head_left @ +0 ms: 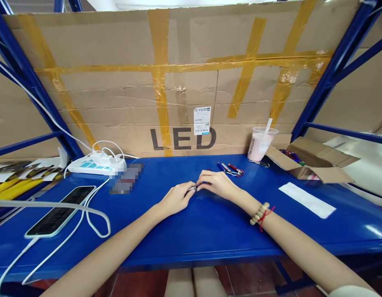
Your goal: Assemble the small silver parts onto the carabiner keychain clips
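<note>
My left hand [177,199] is closed around a small silver cylinder [192,188], of which only a short end shows between the two hands. The fingertips of my right hand [220,184] pinch the dark tip of that same cylinder, and its wrist wears a bead bracelet with red string. Just beyond the right hand lies a small group of slim metal cylinders [230,169] in blue, silver and red, with rings or cords attached. They look like keychain lights or pointers, but their exact kind is too small to tell.
A cup of pink drink [261,144] stands at the back right, beside an open cardboard box [314,161] holding colourful small items. A white paper strip [307,200] lies right. At left are a phone [61,212], white cables and a power strip [96,164]. Taped cardboard [123,107] walls the back.
</note>
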Demonstrator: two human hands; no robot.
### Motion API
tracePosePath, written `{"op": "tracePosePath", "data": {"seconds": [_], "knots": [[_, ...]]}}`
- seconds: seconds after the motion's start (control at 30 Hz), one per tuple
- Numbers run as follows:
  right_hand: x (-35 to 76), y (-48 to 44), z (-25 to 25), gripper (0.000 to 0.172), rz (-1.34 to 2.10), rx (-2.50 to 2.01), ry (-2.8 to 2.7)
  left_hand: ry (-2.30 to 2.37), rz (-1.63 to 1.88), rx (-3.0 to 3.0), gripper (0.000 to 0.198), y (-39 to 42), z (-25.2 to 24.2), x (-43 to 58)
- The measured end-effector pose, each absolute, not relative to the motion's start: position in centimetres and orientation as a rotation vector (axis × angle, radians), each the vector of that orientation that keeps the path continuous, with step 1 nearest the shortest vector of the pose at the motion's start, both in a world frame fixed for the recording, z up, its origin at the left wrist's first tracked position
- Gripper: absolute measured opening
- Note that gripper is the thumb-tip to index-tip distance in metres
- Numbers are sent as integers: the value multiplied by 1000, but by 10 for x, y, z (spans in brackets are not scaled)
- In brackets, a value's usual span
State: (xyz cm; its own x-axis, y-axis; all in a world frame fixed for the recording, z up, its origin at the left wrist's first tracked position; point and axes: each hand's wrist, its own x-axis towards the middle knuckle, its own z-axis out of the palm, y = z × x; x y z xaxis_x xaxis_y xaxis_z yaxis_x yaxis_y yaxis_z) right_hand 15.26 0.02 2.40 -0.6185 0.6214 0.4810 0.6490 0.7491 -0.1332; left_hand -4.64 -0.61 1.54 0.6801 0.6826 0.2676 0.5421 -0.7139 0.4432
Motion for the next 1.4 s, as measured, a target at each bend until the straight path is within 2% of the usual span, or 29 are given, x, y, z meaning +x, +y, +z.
{"op": "tracePosePath", "data": {"seconds": [0.27, 0.53, 0.8, 1.0, 1.27, 1.4], "knots": [[151, 0, 24, 17, -37, -967, -2425, 984, 605, 2590, 28, -5, 18, -48], [153, 1, 26, 18, 47, -966, -2362, 967, 617, 2522, 23, -4, 19, -47], [152, 2, 23, 21, 485, -962, -2199, 927, 647, 2387, 12, -8, 18, -50], [146, 0, 16, 21, 565, -1014, -2108, 917, 711, 2393, 13, -11, 16, -51], [136, -5, 14, 43, 957, -1097, -1863, 860, 840, 2451, 12, -10, 15, -52], [133, -8, 18, 44, 1131, -1166, -1748, 845, 910, 2475, 15, -8, 17, -52]]}}
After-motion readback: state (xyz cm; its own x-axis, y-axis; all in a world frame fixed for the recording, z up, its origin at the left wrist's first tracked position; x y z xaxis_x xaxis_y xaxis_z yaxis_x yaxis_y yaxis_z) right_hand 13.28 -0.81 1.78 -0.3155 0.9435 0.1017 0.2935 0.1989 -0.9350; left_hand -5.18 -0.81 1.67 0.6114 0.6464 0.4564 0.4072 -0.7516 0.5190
